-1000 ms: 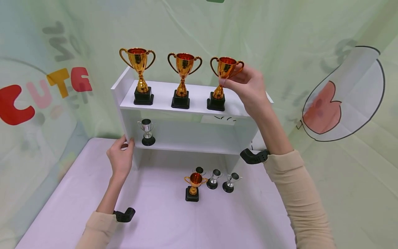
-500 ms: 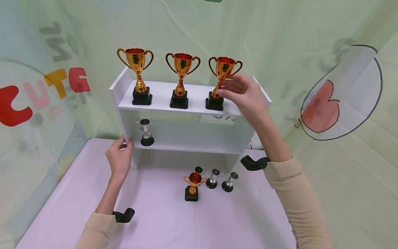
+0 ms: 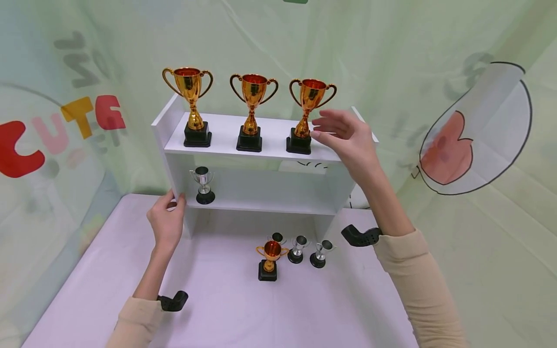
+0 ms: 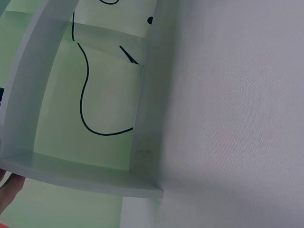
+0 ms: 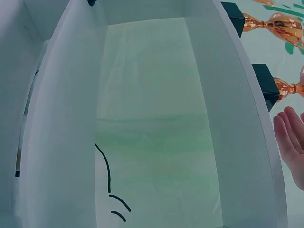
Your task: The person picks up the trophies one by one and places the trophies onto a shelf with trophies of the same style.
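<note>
On the top board of a white shelf (image 3: 261,209) stand three gold trophies: a left one (image 3: 189,92), a middle one (image 3: 252,96) and a right one (image 3: 311,96), upright on black square bases. My right hand (image 3: 353,142) is just right of the right trophy, fingers extended and holding nothing; whether the thumb tip grazes it I cannot tell. In the right wrist view that hand (image 5: 293,147) appears beside a black base (image 5: 266,84). My left hand (image 3: 167,220) grips the shelf's left side panel; its fingers (image 4: 10,189) show at the panel's edge in the left wrist view.
A small silver trophy (image 3: 204,186) stands at the left of the middle board. On the white tabletop (image 3: 226,299), before the shelf, are a smaller gold trophy (image 3: 270,261) and three silver ones (image 3: 298,249), one partly hidden. A printed curtain (image 3: 391,58) hangs behind.
My right hand slid down from the right trophy's cup and handle to its stem, then let go and moved slightly right. My left hand has kept its place on the panel.
</note>
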The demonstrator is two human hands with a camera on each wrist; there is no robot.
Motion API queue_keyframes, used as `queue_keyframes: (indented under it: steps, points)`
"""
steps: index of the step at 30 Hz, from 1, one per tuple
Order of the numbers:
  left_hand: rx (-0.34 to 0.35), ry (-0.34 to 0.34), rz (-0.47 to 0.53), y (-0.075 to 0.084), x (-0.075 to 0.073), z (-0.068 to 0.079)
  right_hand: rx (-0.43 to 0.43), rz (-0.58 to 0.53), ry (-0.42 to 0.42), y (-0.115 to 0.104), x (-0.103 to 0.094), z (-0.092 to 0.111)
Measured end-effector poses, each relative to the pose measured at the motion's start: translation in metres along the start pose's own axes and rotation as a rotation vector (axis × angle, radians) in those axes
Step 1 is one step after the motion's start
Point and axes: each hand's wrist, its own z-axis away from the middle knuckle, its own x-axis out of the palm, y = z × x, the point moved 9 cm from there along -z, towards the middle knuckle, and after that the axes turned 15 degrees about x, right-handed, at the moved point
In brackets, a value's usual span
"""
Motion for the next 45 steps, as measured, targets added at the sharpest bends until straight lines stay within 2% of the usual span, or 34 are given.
queue_keyframes:
  steps: [7, 22, 32, 39, 45]
  points:
    - [-0.004, -0.007, -0.005, -0.001, -0.001, 0.002, -0.012, -0.006, 0.001, 0.004, -0.002, 0.010]
    - [-0.005, -0.012, -0.017, -0.001, 0.000, 0.001, -0.086, -0.132, -0.036, 0.010, -0.009, 0.032]
    - [0.005, -0.014, -0.019, 0.000, 0.000, 0.000, -0.091, -0.050, -0.049, 0.012, -0.007, 0.047]
    - [-0.005, -0.014, -0.017, -0.001, 0.000, 0.001, -0.087, -0.073, -0.106, 0.016, -0.003, 0.058]
    - [-0.006, -0.015, -0.026, 0.000, 0.000, 0.001, -0.095, -0.046, -0.138, 0.025, 0.001, 0.069]
